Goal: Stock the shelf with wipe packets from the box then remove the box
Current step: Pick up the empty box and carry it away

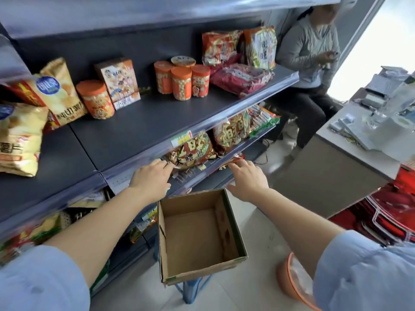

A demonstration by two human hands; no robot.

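While snack bags [190, 151] crowd the shelf [202, 173], left hand [150, 182] and right hand [247, 180] touch them, fingers straight; cardboard box [190, 239] at six o'clock.

Under the box [199, 236], a blue stand [190, 292] is mostly hidden; right of the box, an orange basin [289, 281] (lined with clear plastic) runs off the bottom edge.

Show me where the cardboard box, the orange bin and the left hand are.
cardboard box [193, 239]: head view, bare inner floor.
orange bin [283, 279]: head view, outer wall.
left hand [150, 182]: head view, back of the hand.
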